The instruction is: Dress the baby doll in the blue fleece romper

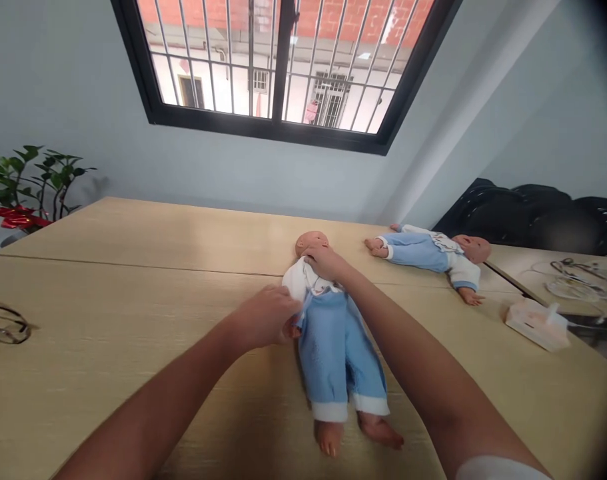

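Trousers [340,353] are already up both legs of the doll [333,347]. Left hand [266,317] pinches the white sleeve beside the waistband; right hand [323,259] grips the collar under the chin. The top remains rumpled between the fingers.

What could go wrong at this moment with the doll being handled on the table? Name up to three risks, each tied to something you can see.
1. The left hand pulls at the white sleeve of the near doll; a hard tug might stretch or tear it.
2. The right hand presses at the doll's neck, which could strain the head joint.
3. The right forearm lies over the doll's body, so a sudden move might drag it across the table.
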Demonstrator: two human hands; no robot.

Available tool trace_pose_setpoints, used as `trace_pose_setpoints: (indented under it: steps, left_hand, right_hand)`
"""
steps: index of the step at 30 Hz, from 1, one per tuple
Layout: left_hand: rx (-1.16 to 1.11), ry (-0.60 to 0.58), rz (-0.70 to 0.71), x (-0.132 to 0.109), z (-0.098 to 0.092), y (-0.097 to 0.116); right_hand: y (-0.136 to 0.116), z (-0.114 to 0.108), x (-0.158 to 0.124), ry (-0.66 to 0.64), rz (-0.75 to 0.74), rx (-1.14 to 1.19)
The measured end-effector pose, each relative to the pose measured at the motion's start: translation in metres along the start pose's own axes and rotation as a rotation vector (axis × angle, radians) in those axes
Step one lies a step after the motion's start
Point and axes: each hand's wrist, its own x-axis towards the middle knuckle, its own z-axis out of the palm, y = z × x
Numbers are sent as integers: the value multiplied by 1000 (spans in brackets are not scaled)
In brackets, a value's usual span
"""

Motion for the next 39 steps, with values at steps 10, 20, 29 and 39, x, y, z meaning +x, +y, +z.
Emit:
trace_pose_setpoints:
  steps: [10, 20, 29, 39]
  left_hand:
    - [91, -29, -23, 1, -13, 5]
    - [297, -54, -295, 5, 2, 27]
    - [256, -231, -243, -2, 17, 58]
    - [218, -254, -73, -6, 2, 40]
  right_hand:
    - [1, -1, -6, 30, 69, -17]
    - [-17, 7, -15, 41, 264, -121]
    - [-39, 21, -5, 40, 291, -113]
    - [-25, 12, -44, 275, 400, 108]
